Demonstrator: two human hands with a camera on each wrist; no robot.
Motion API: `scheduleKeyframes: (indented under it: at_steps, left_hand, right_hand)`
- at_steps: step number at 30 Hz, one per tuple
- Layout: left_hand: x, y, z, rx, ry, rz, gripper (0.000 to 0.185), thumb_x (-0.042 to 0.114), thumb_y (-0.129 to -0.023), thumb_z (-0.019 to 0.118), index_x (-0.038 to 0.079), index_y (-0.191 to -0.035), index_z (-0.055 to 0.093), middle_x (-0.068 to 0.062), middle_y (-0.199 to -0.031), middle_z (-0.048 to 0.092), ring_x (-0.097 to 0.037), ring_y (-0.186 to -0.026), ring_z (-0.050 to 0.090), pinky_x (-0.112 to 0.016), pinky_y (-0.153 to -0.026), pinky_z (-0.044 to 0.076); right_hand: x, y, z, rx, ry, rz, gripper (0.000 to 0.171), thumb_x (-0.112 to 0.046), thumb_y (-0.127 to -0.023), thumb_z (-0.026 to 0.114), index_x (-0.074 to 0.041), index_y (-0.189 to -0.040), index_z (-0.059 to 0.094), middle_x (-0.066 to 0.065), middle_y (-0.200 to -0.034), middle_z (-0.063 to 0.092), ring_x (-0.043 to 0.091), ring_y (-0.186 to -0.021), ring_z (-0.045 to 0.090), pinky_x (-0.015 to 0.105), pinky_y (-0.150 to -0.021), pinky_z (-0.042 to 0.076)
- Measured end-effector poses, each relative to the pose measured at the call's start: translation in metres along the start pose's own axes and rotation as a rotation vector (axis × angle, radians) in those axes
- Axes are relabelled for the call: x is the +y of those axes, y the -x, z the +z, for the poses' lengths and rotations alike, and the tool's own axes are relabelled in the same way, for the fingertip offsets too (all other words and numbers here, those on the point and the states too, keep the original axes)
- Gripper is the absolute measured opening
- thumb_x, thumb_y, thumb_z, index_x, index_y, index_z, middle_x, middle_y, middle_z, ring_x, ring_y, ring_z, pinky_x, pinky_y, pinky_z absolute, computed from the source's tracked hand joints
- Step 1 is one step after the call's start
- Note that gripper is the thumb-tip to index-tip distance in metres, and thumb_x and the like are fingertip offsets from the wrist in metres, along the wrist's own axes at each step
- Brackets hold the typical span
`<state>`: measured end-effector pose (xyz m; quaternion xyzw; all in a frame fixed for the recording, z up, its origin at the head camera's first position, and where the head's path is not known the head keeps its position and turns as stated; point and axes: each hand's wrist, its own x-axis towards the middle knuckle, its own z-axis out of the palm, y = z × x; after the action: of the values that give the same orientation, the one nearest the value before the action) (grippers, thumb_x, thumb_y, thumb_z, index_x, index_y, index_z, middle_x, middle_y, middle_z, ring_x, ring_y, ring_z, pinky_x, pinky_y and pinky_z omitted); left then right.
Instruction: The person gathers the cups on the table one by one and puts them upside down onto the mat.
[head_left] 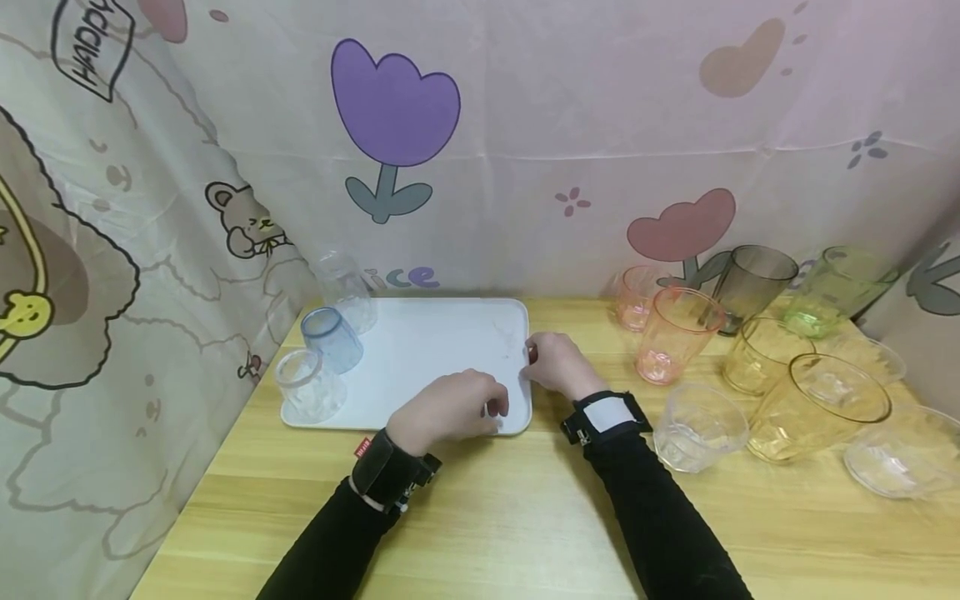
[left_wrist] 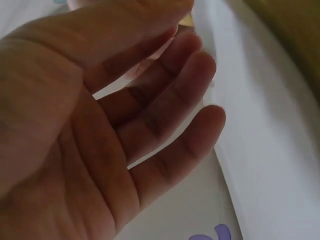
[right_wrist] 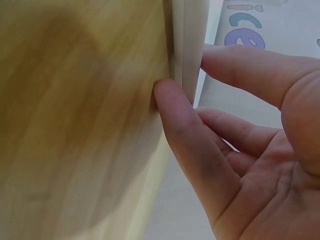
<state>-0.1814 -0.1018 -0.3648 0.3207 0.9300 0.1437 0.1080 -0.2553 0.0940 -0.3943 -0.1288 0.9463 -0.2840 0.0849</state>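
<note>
A white rectangular tray [head_left: 427,346] lies on the wooden table. My right hand [head_left: 558,364] is at its right edge. In the right wrist view, the tray's rim [right_wrist: 189,55] sits between the thumb and a finger [right_wrist: 175,102] of that hand, pinched from both sides. Over the tray's front right part is my left hand [head_left: 453,406], fingers loosely bent and holding nothing. The left wrist view shows its bare palm [left_wrist: 75,165] beside the tray's raised edge. Along the tray's left end stand a blue glass [head_left: 333,340], a clear cup [head_left: 309,387] and a taller clear glass [head_left: 347,292].
Several cups crowd the table's right side: pink glasses [head_left: 675,333], a grey one [head_left: 753,287], a green one [head_left: 836,292] and yellow ones [head_left: 817,408]. A clear cup [head_left: 697,429] stands near my right forearm. A patterned curtain [head_left: 510,167] hangs behind the table.
</note>
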Motion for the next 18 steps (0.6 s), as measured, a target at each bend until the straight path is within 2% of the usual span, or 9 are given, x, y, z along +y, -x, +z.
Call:
scheduleKeyframes:
  at_steps: [7,12,14,18]
  left_hand:
    - [-0.0009,-0.0013,0.0089,-0.044,0.025,0.009,0.016,0.005,-0.083,0.081,0.019,-0.09,0.078,0.013,-0.085,0.068,-0.006,-0.082,0.06,-0.026,-0.08,0.052]
    - [-0.0031,-0.002,0.011,-0.056,0.062,0.023,0.016,0.003,-0.084,0.079,0.019,-0.088,0.078,0.015,-0.081,0.065,-0.006,-0.08,0.059,-0.025,-0.078,0.051]
    - [-0.0037,-0.0019,0.0108,-0.059,0.071,0.024,0.016,0.003,-0.085,0.078,0.018,-0.088,0.078,0.014,-0.08,0.064,-0.006,-0.08,0.059,-0.025,-0.078,0.051]
    - [-0.004,-0.0016,0.01,-0.056,0.066,0.032,0.015,0.004,-0.086,0.078,0.019,-0.089,0.078,0.014,-0.08,0.065,-0.006,-0.08,0.059,-0.026,-0.078,0.051]
  right_hand:
    - [-0.0005,0.0021,0.0002,0.007,-0.001,0.0,0.016,-0.008,-0.085,0.077,-0.004,-0.084,0.061,0.007,-0.079,0.062,0.022,-0.072,0.057,0.032,-0.065,0.046]
    - [-0.0017,0.0038,0.0,0.007,-0.03,0.021,0.017,-0.013,-0.089,0.075,-0.004,-0.085,0.062,0.006,-0.076,0.061,0.02,-0.066,0.056,0.029,-0.059,0.045]
    - [-0.0024,0.0041,0.0004,0.007,-0.041,0.023,0.018,-0.016,-0.09,0.076,-0.003,-0.088,0.064,0.007,-0.077,0.062,0.02,-0.066,0.057,0.029,-0.058,0.046]
    - [-0.0051,0.0071,-0.0003,0.069,-0.046,-0.006,0.03,-0.019,-0.091,0.076,0.003,-0.111,0.07,0.012,-0.091,0.069,0.023,-0.077,0.062,0.033,-0.068,0.052]
